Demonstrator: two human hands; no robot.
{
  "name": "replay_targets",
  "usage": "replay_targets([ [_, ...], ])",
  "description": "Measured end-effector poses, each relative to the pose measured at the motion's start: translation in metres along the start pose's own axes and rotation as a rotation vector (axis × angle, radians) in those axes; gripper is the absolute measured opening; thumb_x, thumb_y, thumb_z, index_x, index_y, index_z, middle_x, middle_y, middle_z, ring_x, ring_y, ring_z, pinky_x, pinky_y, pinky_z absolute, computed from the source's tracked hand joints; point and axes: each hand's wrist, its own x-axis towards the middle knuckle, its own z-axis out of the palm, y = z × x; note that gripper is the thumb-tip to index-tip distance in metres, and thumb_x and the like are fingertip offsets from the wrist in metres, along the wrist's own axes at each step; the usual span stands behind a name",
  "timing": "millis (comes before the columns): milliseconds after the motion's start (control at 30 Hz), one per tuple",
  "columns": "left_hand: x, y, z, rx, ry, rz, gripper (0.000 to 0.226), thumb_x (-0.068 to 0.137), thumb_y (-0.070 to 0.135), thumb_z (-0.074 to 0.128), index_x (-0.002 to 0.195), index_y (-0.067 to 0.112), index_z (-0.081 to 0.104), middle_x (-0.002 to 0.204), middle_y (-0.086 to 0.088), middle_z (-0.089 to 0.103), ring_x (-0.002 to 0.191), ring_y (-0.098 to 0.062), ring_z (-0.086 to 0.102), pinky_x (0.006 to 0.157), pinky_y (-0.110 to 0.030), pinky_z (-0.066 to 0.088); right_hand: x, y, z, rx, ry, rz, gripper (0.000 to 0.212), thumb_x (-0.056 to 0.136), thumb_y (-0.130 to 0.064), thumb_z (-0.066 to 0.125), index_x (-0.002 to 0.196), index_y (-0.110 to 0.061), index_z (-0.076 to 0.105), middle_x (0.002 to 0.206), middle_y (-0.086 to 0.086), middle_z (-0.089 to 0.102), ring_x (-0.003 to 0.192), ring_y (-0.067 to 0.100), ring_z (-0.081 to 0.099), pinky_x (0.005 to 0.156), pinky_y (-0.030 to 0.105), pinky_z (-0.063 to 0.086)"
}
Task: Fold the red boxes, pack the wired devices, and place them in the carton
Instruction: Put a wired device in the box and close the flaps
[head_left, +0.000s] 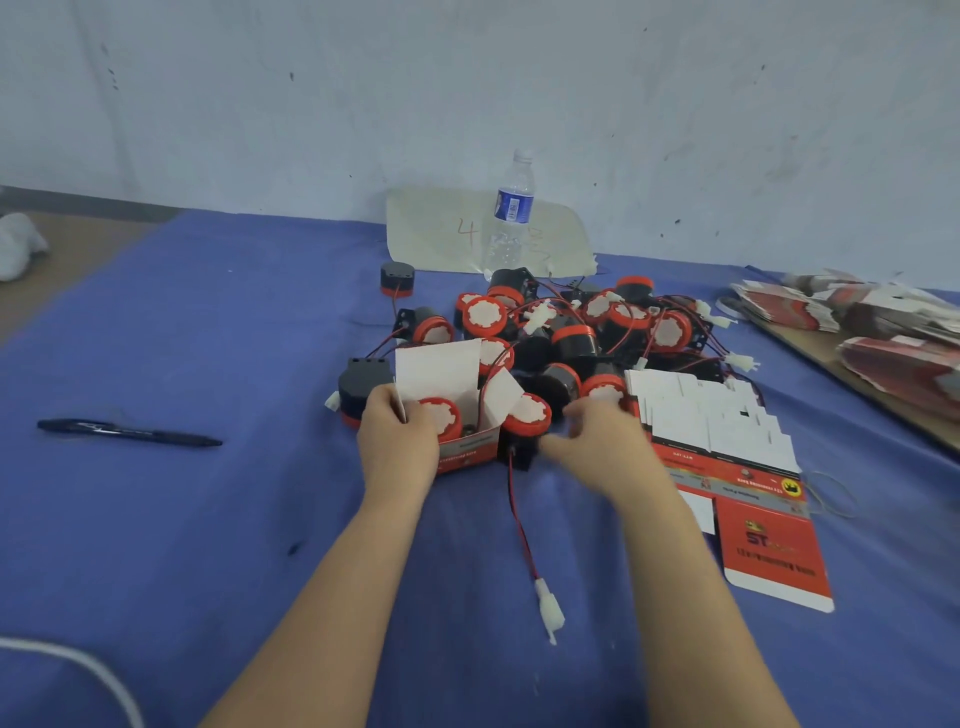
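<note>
Left hand: your left hand (397, 441) grips the open red box (465, 452), middle of frame.
Right hand: your right hand (597, 441) is blurry; grip unclear.
Device: the device (527, 421) sits just right of the box, nearer your right hand.
Wire: the wire (519, 519) trails down between your arms.

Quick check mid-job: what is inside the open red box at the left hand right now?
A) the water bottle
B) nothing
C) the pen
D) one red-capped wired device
D: a red-capped wired device sits inside the open red box that the left hand grips by its wall; the pen lies off to the left, the water bottle stands at the back.
</note>
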Motion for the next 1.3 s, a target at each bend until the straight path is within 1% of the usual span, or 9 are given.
replay_targets([
  [133,0.0,-0.001,-0.001,0.011,0.042,0.031,0.016,0.087,0.011,0.053,0.078,0.022,0.046,0.08,0.005,0.055,0.072,-0.008,0.052,0.061,-0.027,0.045,0.001,-0.01,0.03,0.071,-0.036,-0.034,0.063,0.079,-0.049,0.069,0.125,-0.013,0.045,0.119,0.006,0.057,0.106,0.026,0.057,0.081,0.038,0.05],
  [367,0.0,-0.003,0.001,0.082,-0.005,0.075,0.025,0.087,0.01,0.059,0.107,0.019,0.046,0.091,0.011,0.054,0.082,-0.008,0.053,0.055,-0.015,0.038,0.027,-0.011,0.024,-0.009,-0.093,-0.219,0.074,0.081,-0.037,0.07,0.143,-0.023,0.032,0.136,0.008,0.05,0.116,0.028,0.053,0.09,0.038,0.048],
  [600,0.003,-0.005,0.0,0.093,-0.023,0.086,0.03,0.089,0.011,0.058,0.112,0.021,0.042,0.098,0.009,0.052,0.083,-0.008,0.052,0.057,-0.017,0.039,0.031,-0.006,-0.002,0.06,0.039,-0.122,0.053,0.075,-0.025,0.071,0.12,-0.019,0.044,0.113,0.01,0.058,0.09,0.025,0.052,0.071,0.028,0.039],
  [733,0.002,-0.006,0.002,0.068,-0.11,0.067,0.026,0.089,0.012,0.059,0.104,0.025,0.043,0.089,0.02,0.051,0.078,0.002,0.051,0.057,-0.016,0.039,0.044,-0.013,-0.037,0.258,0.416,-0.133,0.059,0.082,-0.002,0.056,0.137,-0.021,0.042,0.137,0.019,0.041,0.116,0.035,0.048,0.084,0.022,0.035],
  [833,-0.002,-0.006,0.005,0.082,-0.179,0.075,0.023,0.089,0.013,0.06,0.1,0.026,0.045,0.089,0.019,0.053,0.079,0.002,0.053,0.055,-0.012,0.039,0.054,-0.025,-0.042,0.214,0.271,-0.145,0.065,0.089,0.006,0.044,0.146,-0.024,0.035,0.158,0.013,0.008,0.142,0.029,0.024,0.098,0.018,0.026],
  [900,-0.003,-0.006,0.006,0.085,-0.183,0.09,0.025,0.089,0.014,0.061,0.098,0.028,0.043,0.088,0.02,0.053,0.078,0.003,0.053,0.051,-0.009,0.039,0.055,-0.029,-0.035,0.172,0.215,-0.177,0.059,0.09,0.005,0.042,0.144,-0.019,0.04,0.158,0.011,0.014,0.144,0.025,0.021,0.107,0.022,0.022],
  [1067,-0.004,-0.007,0.007,0.097,-0.171,0.119,0.024,0.091,0.016,0.06,0.104,0.026,0.043,0.089,0.021,0.051,0.078,0.003,0.052,0.049,-0.008,0.041,0.04,-0.03,-0.013,0.321,0.298,-0.234,0.038,0.096,-0.008,0.04,0.131,-0.013,0.054,0.127,0.01,0.058,0.11,0.022,0.057,0.09,0.025,0.044],
  [1200,-0.003,-0.008,0.008,0.114,-0.166,0.151,0.023,0.091,0.016,0.059,0.102,0.026,0.042,0.089,0.022,0.05,0.077,0.003,0.052,0.047,-0.006,0.042,0.03,-0.026,-0.008,0.331,0.377,-0.242,0.031,0.097,-0.01,0.043,0.12,-0.012,0.063,0.107,0.006,0.066,0.074,0.007,0.057,0.066,0.01,0.041],
  [1300,-0.004,-0.008,0.008,0.125,-0.157,0.16,0.022,0.09,0.014,0.059,0.1,0.024,0.043,0.087,0.02,0.051,0.077,0.002,0.053,0.047,-0.005,0.041,0.019,-0.027,-0.009,0.359,0.354,-0.315,0.024,0.094,-0.008,0.05,0.11,-0.013,0.068,0.093,-0.001,0.066,0.07,-0.002,0.055,0.063,0.0,0.039],
])
